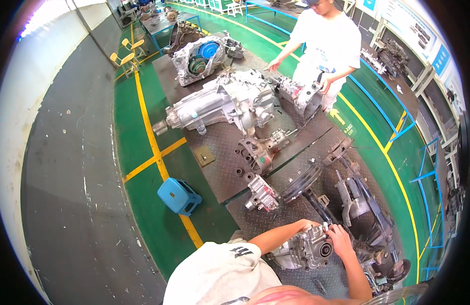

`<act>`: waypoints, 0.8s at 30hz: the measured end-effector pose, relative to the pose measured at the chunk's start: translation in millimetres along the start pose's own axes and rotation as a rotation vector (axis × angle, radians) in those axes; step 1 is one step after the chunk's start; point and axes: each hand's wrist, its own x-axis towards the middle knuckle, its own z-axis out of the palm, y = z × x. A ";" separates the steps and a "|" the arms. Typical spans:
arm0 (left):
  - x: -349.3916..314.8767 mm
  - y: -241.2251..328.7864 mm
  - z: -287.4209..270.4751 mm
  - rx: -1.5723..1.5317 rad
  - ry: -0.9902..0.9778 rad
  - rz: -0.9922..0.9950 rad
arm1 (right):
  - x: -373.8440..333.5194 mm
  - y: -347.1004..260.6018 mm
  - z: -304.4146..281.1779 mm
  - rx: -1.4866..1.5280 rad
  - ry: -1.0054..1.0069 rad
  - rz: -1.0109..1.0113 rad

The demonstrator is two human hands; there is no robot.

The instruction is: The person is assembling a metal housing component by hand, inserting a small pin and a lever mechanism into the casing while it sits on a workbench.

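Note:
A silver gearbox housing [307, 248] with a round dark-ringed bore on one side sits on the checkered metal bench in front of me. My left hand [310, 224] reaches round its far upper edge, its fingers mostly hidden by the housing. At the upper right corner, my right hand [340, 239] has its fingers bent in against a small silver fitting [325, 227]. Whether the fingertips hold that fitting or a smaller part is too fine to make out. Just beyond lies a smaller silver valve-like casting [263, 193].
Dark axle and strut parts [364, 203] crowd the right side. Farther along stand an opened casting [256, 153], a large transmission [227, 104] and a bell housing [199, 58]. A co-worker [326, 43] handles another housing across the bench. A blue stool [179, 195] stands on the green floor.

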 end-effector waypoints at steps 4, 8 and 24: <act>11.6 -17.0 -4.7 -0.121 -0.036 -0.015 | -5.0 5.0 4.4 -0.025 -0.013 0.019; -1.1 -20.1 -23.9 0.066 0.028 0.176 | 16.6 -3.4 -2.9 -0.002 -0.023 0.006; -8.4 -0.9 -4.0 -0.117 0.167 -0.094 | 15.4 -2.1 -3.3 -0.038 -0.049 0.032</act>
